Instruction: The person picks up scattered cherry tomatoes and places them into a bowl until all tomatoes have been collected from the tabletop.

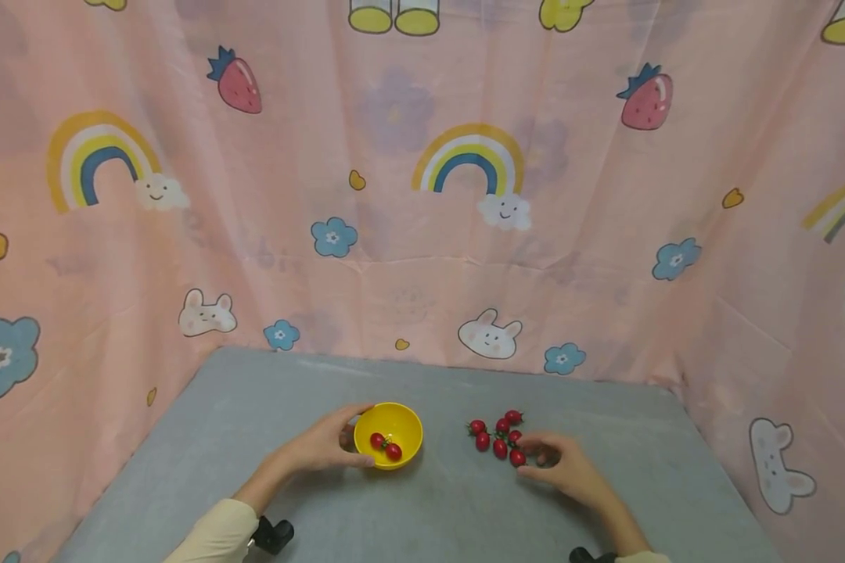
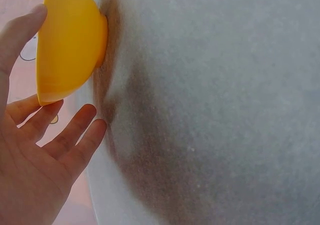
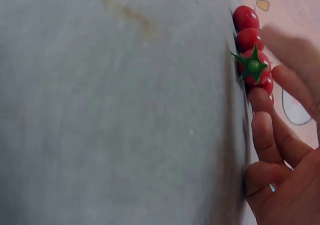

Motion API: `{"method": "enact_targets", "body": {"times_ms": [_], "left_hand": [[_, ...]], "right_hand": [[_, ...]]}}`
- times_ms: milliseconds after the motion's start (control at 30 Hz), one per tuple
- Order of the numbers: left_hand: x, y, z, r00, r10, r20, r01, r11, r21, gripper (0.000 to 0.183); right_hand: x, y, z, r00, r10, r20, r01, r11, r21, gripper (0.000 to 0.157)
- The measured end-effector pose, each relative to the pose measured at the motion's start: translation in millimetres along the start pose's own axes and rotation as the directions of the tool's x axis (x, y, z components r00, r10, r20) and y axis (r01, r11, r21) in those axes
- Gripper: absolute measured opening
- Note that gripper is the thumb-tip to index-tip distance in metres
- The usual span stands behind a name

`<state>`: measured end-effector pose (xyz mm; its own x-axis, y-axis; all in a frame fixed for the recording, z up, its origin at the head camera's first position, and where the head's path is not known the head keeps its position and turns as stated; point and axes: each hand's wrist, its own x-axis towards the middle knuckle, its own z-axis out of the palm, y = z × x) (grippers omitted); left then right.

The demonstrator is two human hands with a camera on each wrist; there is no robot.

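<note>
My left hand (image 1: 324,442) holds a small yellow bowl (image 1: 410,435) by its left side, thumb at the near rim and fingers at the far rim. The left wrist view shows the bowl (image 2: 70,45) from the side, with its foot toward the table. Two red cherry tomatoes (image 1: 393,451) lie inside it. To the right, my right hand (image 1: 569,469) is at the near right edge of a group of cherry tomatoes (image 1: 500,448), thumb and fingers apart around the nearest one. In the right wrist view, one tomato (image 3: 261,71) with a green star-shaped stem faces the fingers.
Both hands work over a grey table (image 1: 436,516). A pink patterned curtain (image 1: 394,297) hangs along its back and sides. A brownish stain (image 3: 131,16) marks the tabletop in the right wrist view.
</note>
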<state>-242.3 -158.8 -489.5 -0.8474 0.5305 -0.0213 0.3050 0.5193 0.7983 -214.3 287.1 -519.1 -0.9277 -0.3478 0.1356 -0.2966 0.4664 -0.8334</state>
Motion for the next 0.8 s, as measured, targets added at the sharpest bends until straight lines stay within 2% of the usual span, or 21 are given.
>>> {"method": "enact_targets", "body": {"times_ms": [433, 800], "left_hand": [[0.1, -1.3, 0.4, 1.000, 0.002, 0.003, -0.002, 1.000, -0.025, 0.087], [0.0, 0.1, 1.3, 1.000, 0.009, -0.003, -0.009, 1.000, -0.020, 0.087]], "right_hand": [[10.3, 5.9, 4.8, 0.999, 0.048, -0.022, -0.049, 0.996, -0.072, 0.024], [9.3, 4.9, 3.7, 0.995, 0.078, -0.063, -0.081, 0.995, -0.053, 0.021]]}}
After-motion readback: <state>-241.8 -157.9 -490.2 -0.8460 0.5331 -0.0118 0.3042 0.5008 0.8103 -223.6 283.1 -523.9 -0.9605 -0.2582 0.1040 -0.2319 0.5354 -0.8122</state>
